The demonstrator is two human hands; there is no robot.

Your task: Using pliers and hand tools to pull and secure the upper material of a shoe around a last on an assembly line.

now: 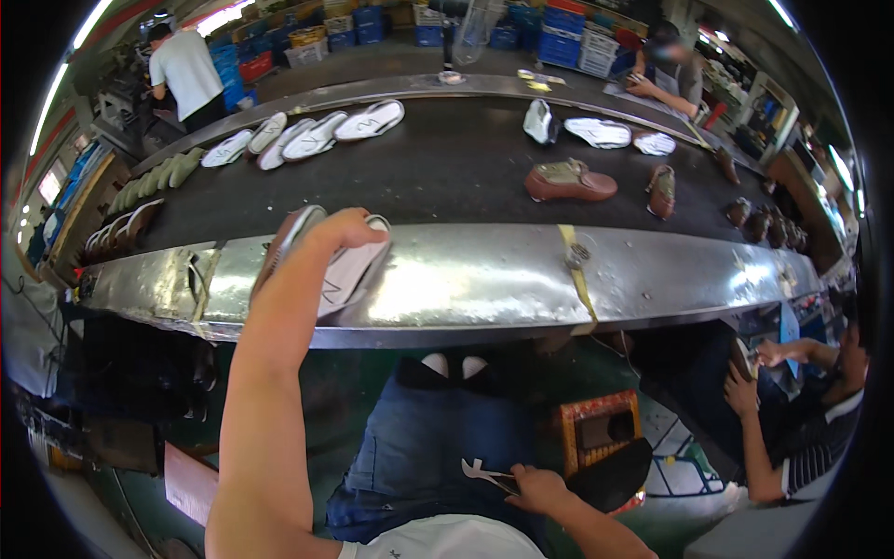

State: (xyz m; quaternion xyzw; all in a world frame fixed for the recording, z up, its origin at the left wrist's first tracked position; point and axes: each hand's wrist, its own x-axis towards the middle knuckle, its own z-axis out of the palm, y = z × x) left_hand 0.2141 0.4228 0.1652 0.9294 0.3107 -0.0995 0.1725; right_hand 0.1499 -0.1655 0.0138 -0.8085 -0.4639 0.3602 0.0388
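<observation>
My left hand (348, 228) reaches forward and closes over one end of a shoe (352, 275), whose white sole faces up with a dark zigzag mark on it. That shoe rests on the metal ledge. Just left of it, partly behind my forearm, leans a brown shoe (287, 240); whether my fingers touch it too is hidden. Low over my lap, my right hand (538, 489) is closed around the handle of silver lasting pincers (484, 471), their head pointing left.
Beyond the metal ledge (466, 279) runs a black conveyor belt (438, 172), bearing white-soled shoes (317, 136) and a brown-and-olive shoe (565, 182). At right sits a co-worker (819, 419) holding a shoe. An orange-framed stool (570, 445) stands beside my legs. Two people work across the belt.
</observation>
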